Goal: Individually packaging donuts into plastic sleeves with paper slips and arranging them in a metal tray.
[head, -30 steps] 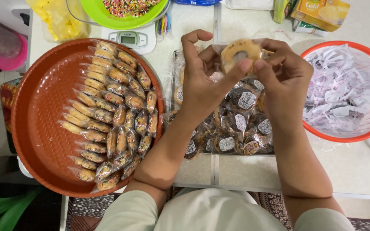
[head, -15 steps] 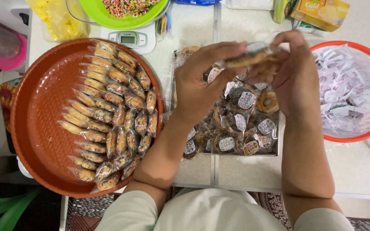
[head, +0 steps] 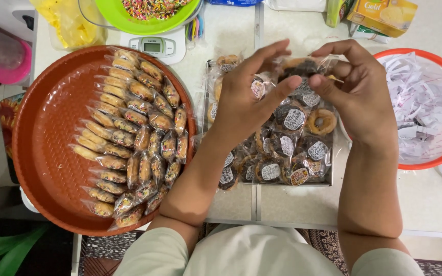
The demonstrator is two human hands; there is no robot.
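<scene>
- Left hand (head: 244,102) and right hand (head: 361,94), upper centre of frame, each grip pinched shut on one wrapped cookie (head: 303,66).
- Below them: tray of wrapped cookies (head: 277,153).

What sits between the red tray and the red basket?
Head view: a pile of clear-wrapped ring cookies, with both hands, left and right, over it, between tray and basket.

home kitchen table: digital scale (head: 155,47), sprinkles bowl (head: 149,13), tray of wrapped cookies (head: 42,153).

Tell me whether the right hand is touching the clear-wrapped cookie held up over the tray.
Touching. The head view shows the right hand pinching the wrapped cookie by its plastic, opposite the left hand.
</scene>
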